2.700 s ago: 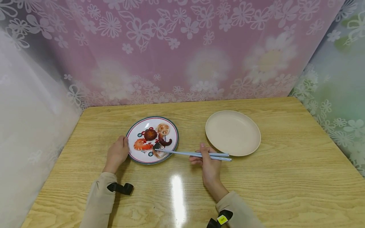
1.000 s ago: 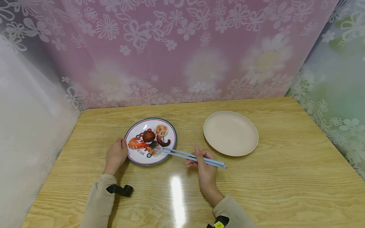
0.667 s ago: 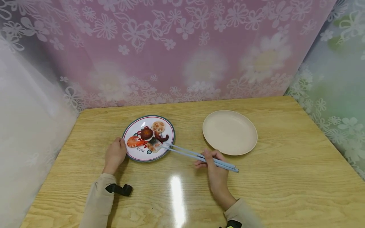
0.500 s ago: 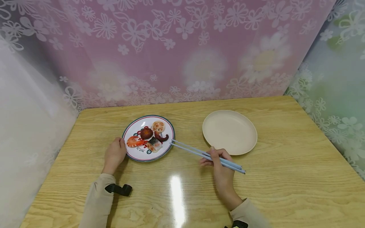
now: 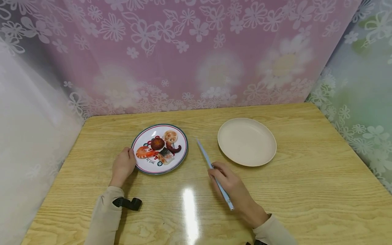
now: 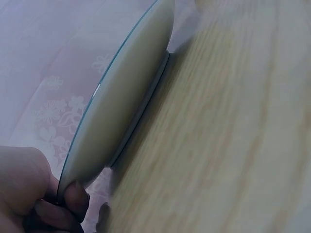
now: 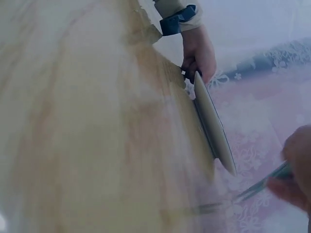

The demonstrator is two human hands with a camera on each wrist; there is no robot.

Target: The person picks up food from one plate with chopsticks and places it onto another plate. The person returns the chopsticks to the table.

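Observation:
In the head view my left hand [image 5: 123, 165] holds the left rim of a white plate [image 5: 150, 168] with a blue-green edge; the left wrist view shows thumb and fingers pinching the plate's rim [image 6: 114, 107]. On it lie a shrimp [image 5: 145, 152], a mushroom cap [image 5: 157, 143], a lotus root slice [image 5: 170, 136], a dark curled tentacle [image 5: 174, 148] and a fish piece [image 5: 166, 156]. My right hand [image 5: 234, 187] grips pale blue chopsticks [image 5: 203, 151] to the right of this plate. Their sticks lie together, tips pointing away, with nothing between them.
A beige plate [image 5: 246, 141] with no food on it stands on the wooden table [image 5: 309, 170], right of the white plate. A pink floral curtain [image 5: 196, 68] hangs behind the table's far edge. Black straps [image 5: 127, 203] sit on the wrists.
My right hand has drawn the chopsticks off the fish piece and away to the right, then turned them to point forward, sticks brought together. The left hand keeps hold of the white plate.

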